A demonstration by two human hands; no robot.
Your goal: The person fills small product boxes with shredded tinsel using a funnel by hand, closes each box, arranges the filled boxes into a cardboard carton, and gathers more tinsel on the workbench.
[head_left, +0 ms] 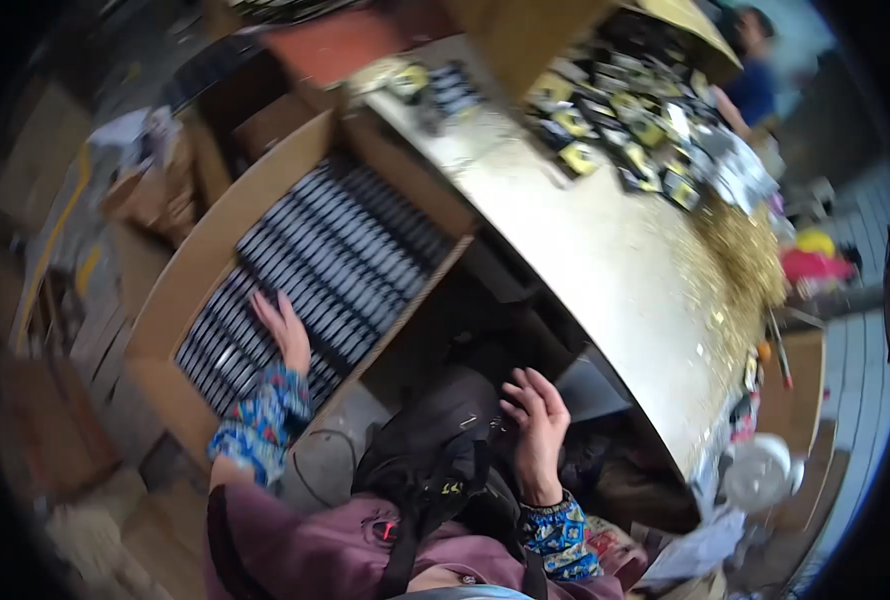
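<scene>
My left hand (284,330) reaches into a large cardboard box (155,318) and lies over rows of dark, flat packs (315,250) with pale edges. Its fingers are stretched out, and I see nothing held in them. The packs stand side by side in several long rows; blur hides their exact kind. My right hand (540,428) hangs above my lap, near the table edge, with its fingers slightly bent and apart and no object in it. Patterned blue sleeve covers (557,535) are on both forearms.
A pale table (605,265) runs diagonally along the right of the box. At its far end lies a heap of small black-and-yellow packs (625,120), spilling from a tilted carton. Gold-coloured scraps (740,265) line its right edge. Another person (755,85) is at the back right.
</scene>
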